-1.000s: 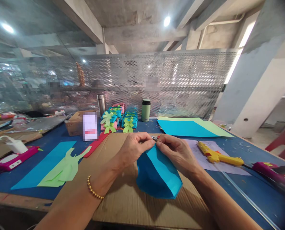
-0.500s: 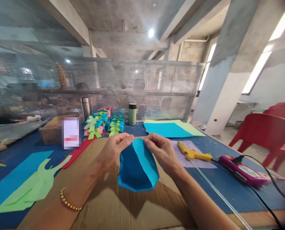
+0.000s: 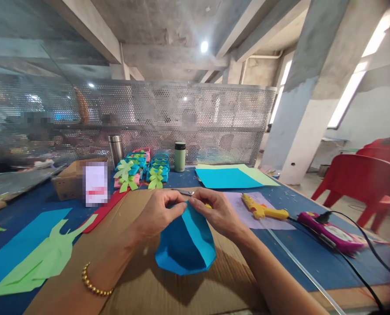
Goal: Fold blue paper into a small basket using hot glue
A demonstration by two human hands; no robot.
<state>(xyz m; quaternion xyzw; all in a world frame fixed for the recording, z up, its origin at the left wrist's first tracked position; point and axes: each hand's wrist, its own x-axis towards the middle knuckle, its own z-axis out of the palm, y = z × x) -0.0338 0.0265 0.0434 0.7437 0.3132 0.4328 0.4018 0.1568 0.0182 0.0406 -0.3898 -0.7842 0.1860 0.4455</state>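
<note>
A folded blue paper piece [image 3: 186, 245], shaped like an open pouch, hangs between my hands above the brown cardboard [image 3: 142, 280]. My left hand [image 3: 163, 210] pinches its top edge on the left side. Close beside it, my right hand [image 3: 216, 210] pinches the same edge from the right, the fingertips of both hands almost meeting. The paper's lower end faces me and gapes open. Behind my hands, part of a pair of scissors [image 3: 185, 192] shows on the cardboard; the rest is hidden.
To the right, a yellow glue gun [image 3: 263, 211] lies on purple paper [image 3: 237, 210], beside a magenta power strip [image 3: 331, 234]. Green paper [image 3: 47, 258] lies at left. Small blue baskets [image 3: 158, 170], a green bottle [image 3: 180, 156] and a cardboard box [image 3: 66, 179] stand at the back.
Both hands have come closer together and slightly lower, drawing the paper's top edge to a narrower point. The scissors behind them have come into view.
</note>
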